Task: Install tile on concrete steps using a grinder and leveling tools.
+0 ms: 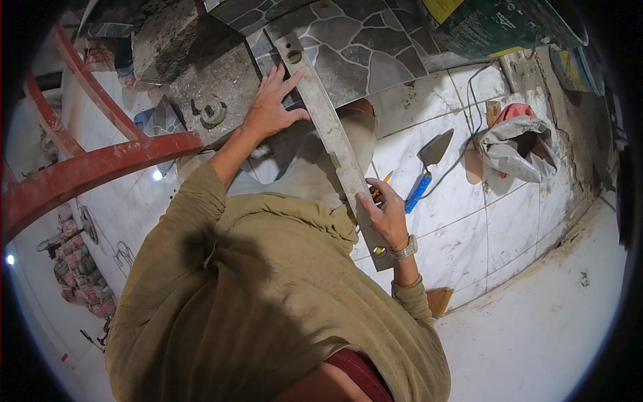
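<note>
A long grey spirit level (326,124) runs diagonally in front of me, its far end lying on stone-patterned tile (362,47). My left hand (271,107) is spread beside that far end. Its fingers reach over a narrow strip of the same tile, with the index fingertip and thumb against the level's edge. At the near end, my right hand (386,213) grips the level, thumb on top. An orange pencil (382,184) sticks out between the fingers of that hand. Right of it, a pointing trowel (429,164) with a blue handle lies on the white tiled floor.
A red curved metal frame (114,161) stands at left, near a rough concrete step (207,74) holding a small round metal part (213,114). At right are a green bucket (495,30), a grey sack (519,151) and a dark cable (473,100). Brush bristles (439,301) show near my right sleeve.
</note>
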Available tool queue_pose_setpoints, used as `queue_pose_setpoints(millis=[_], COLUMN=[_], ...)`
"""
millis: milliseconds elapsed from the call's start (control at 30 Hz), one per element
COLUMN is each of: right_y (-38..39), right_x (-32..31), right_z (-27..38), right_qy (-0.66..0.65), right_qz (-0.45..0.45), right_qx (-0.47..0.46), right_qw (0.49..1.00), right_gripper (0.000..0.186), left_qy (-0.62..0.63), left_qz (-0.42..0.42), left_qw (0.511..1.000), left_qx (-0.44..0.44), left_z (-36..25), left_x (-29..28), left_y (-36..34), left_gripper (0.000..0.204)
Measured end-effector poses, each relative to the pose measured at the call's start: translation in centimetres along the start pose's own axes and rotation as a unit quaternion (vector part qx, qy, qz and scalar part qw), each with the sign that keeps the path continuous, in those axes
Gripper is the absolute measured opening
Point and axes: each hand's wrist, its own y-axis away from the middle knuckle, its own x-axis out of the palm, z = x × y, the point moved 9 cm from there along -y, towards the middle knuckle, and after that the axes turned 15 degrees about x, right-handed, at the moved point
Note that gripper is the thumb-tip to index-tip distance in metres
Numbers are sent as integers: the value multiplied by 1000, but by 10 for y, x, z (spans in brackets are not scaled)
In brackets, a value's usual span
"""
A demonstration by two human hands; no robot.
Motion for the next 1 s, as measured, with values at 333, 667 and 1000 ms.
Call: queue_pose_setpoints(millis=[333, 667, 1000], right_y=[-35, -90, -90], right_x=[-40, 10, 30], right_z=[99, 170, 171], right_qy=[53, 132, 250], right_qz=[-115, -152, -177], right_qx=[-167, -317, -367], right_qw=[978, 927, 878], right_gripper=[37, 14, 24], left_qy=[-6, -12, -7], left_qz=[-6, 2, -2], left_qw=[1000, 1000, 1000], left_qx=[-2, 0, -6], left_z=[0, 2, 1], left_x=[-3, 1, -3], left_y=[1, 1, 1], left_gripper=[98, 96, 96])
